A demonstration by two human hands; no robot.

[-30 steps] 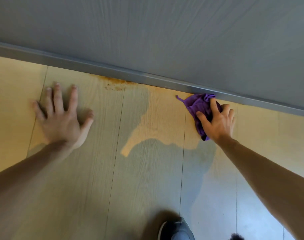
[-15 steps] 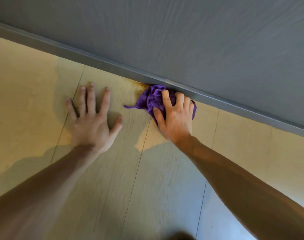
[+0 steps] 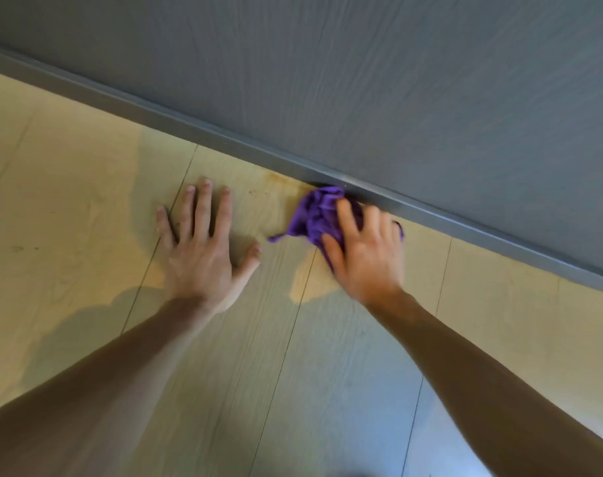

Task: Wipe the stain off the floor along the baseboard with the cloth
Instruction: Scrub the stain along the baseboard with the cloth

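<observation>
The crumpled purple microfibre cloth (image 3: 319, 211) lies bunched on the pale wood-look plank floor (image 3: 86, 201), its far edge pushed up against the grey baseboard strip (image 3: 224, 141) at the foot of the grey wood-grain wall (image 3: 396, 80). The right hand (image 3: 360, 251) lies on top of it, fingers spread and curled lightly over the wad, palm bearing down; it presses the cloth more than it grips it, and a thin tail of fabric sticks out toward the left. The hand is blurred, so the exact finger contact is hard to read. The left hand (image 3: 203, 249) is flat and fully open on the floor beside it, holding nothing, apparently propping the person's weight.

The orange-brown stain (image 3: 276, 180) shows as a faint smear along the baseboard just left of the cloth, with a few specks nearer the left hand.

The cloth looks light, soft and limp, so it will likely bunch or roll under the palm rather than stay flat. It probably handles best pinned from above over its thick middle, with fingertips steering the leading edge into the seam where floor meets baseboard. The smooth floor should let it slide easily.
</observation>
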